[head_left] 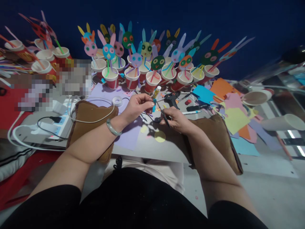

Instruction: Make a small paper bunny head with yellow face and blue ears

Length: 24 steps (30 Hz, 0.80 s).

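Note:
My left hand (pixel 139 106) pinches a small blue piece (pixel 154 105) between thumb and fingers, above the middle of the table. Just right of it, my right hand (pixel 175 119) grips a dark tool (pixel 164 117) that looks like scissors, its tip close to the blue piece. Beneath the hands, a pale yellow paper circle (pixel 159 136) and a smaller yellow piece (pixel 143 129) lie on the white tabletop. A black glue gun (pixel 172 99) rests behind my right hand. Under my left wrist is purple paper (pixel 127 138).
Red-and-white paper cups (pixel 152 83) with colourful rabbit faces stand along the back. Brown cushions (pixel 89 119) lie under both forearms. At left are a power strip (pixel 63 124), white cables and a tape roll (pixel 117 101). Coloured paper sheets (pixel 235 119) and a fallen cup (pixel 257 97) lie right.

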{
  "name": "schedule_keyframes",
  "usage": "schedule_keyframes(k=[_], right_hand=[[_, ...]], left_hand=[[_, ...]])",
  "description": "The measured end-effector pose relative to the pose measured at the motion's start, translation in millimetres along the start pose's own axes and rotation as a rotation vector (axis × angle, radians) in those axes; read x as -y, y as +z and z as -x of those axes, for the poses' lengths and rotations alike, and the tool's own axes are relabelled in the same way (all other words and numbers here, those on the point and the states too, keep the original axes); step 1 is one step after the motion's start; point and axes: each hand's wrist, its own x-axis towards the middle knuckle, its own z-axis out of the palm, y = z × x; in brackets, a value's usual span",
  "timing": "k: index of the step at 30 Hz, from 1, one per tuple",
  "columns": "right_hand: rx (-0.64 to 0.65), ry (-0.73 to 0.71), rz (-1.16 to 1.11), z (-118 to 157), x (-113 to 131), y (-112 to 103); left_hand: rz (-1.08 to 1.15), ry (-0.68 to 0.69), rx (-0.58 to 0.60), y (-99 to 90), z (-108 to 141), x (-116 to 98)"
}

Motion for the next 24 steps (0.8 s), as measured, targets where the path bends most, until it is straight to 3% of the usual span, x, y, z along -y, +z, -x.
schedule_keyframes(k=[24], right_hand=[[0.016,-0.022,0.115,4,3,-17]], left_hand=[[-0.043,0.058,0.068,-4.5,-2,0]])
